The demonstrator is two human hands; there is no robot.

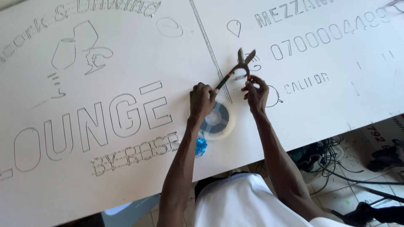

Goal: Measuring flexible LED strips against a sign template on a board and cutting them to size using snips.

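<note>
A pair of metal shears (240,66) with black and orange handles is held above a large white sign board (126,176). My left hand (201,101) grips the lower handle. My right hand (255,93) holds the other handle by its small spring. The blades point up and away from me, slightly parted. Just under my left wrist a clear reel of strip (218,120) lies flat on the board. A small blue bundle (200,146) sits beside my left forearm.
The board carries routed outline letters, digits and a wine-glass drawing, with a seam (207,42) running between two panels. Beyond the board's near edge at right lie tangled black cables (332,159) and dark gear (385,157) on a tiled floor.
</note>
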